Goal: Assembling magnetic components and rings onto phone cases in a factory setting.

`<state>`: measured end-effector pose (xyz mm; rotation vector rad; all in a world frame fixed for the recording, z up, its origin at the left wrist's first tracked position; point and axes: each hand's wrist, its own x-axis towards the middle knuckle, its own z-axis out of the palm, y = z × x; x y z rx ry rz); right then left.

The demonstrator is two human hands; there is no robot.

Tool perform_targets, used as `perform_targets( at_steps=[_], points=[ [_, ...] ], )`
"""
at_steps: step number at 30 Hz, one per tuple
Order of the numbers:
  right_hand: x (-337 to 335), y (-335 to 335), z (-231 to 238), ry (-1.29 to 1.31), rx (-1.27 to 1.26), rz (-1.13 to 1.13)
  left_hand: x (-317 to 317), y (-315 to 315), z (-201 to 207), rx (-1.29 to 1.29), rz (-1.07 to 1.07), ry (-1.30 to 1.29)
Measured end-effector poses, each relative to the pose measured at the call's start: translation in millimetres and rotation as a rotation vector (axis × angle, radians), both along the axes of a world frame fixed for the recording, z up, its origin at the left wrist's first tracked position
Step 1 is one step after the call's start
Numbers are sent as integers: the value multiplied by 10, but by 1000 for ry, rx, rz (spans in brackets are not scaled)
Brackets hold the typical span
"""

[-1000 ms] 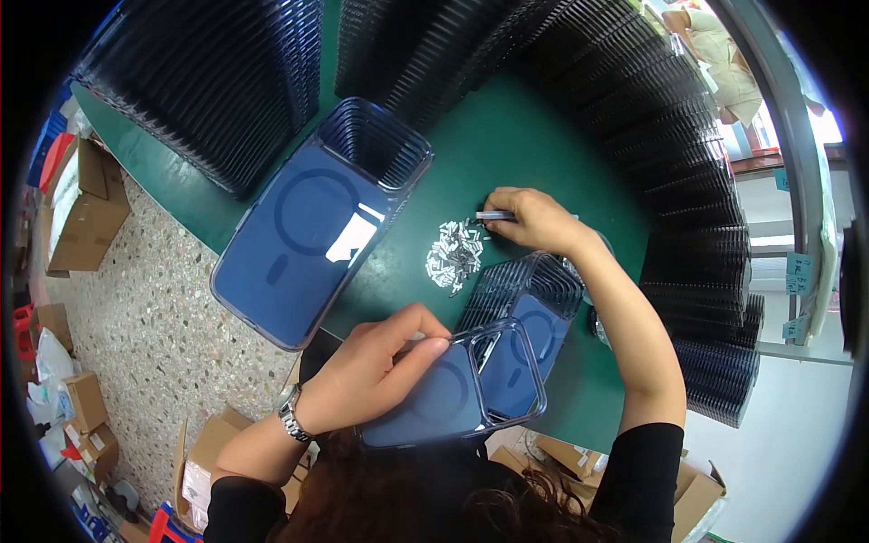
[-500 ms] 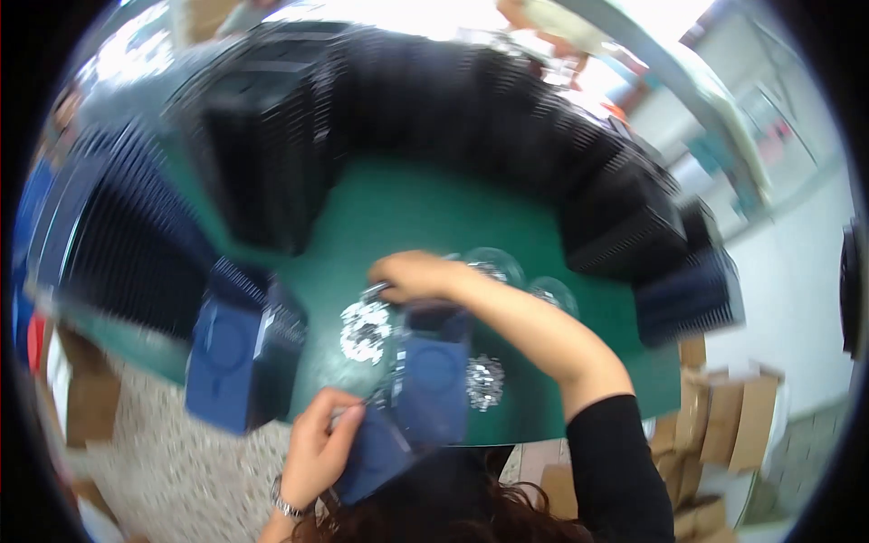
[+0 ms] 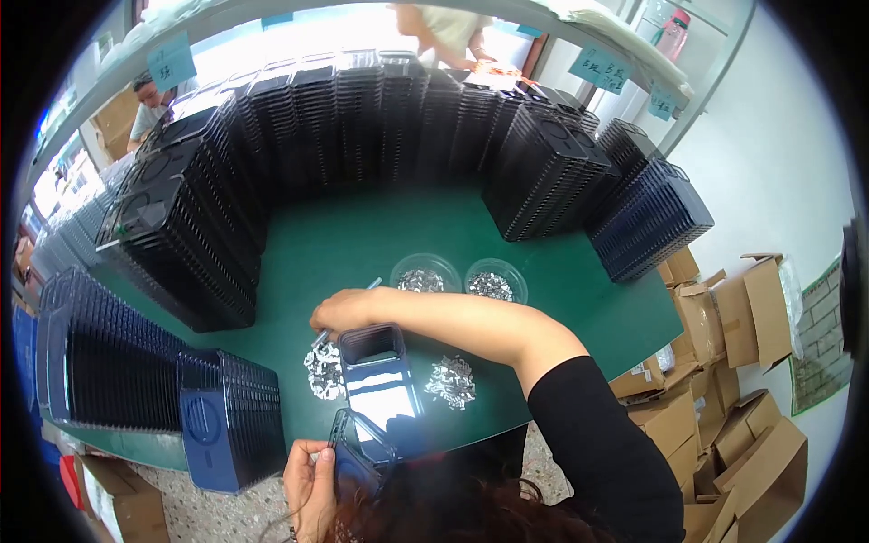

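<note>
One rectangular translucent-blue plastic phone case [image 3: 356, 471], probably light, stiff, slick and best gripped by its rim, is being pinched by the left hand [image 3: 309, 478] near the green tabletop [image 3: 416, 222]'s front edge, while the right hand [image 3: 342, 312] is clasping a slim grey rod [image 3: 374, 283].

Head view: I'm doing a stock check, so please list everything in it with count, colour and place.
Flat tabletop: one, green, centre.
Stacked rectangular phone cases: many, black, around the table's rear and sides.
Stacked rectangular phone cases: several stacks, blue, left, right, front centre.
Small shiny pieces: two loose piles, silver, flanking the front-centre stack.
Round clear dishes: two, transparent, beyond the right forearm.
Cardboard boxes: several, brown, right and lower left.
Paper labels: several, pale blue, upper shelf edge.
Bottle: one, pink, upper right.
Co-workers: two, pale tops, behind the table.
Left hand: one, bare, holding a blue-edged phone case.
Right hand: one, bare, holding a slim grey stick.
</note>
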<state>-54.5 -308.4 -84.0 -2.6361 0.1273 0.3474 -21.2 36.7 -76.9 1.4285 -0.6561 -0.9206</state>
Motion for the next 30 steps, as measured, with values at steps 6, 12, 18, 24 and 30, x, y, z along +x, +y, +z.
perform_targets(
  at_steps=[6,12,18,24,30],
  points=[
    [-69,-166,27,-181,194,-54,-29,-63,321,53,-25,-158],
    [-372,127,1026,-344,626,-346,39,-140,461,41,-2,-199],
    [-637,625,1501,-310,738,-348,117,-298,741,53,-97,-375],
    [-779,793,1575,-392,311,-108,83,-473,827,-47,-118,-527],
    [-884,943,1477,-530,-75,178,42,-586,818,-67,-150,-564]
  ],
)
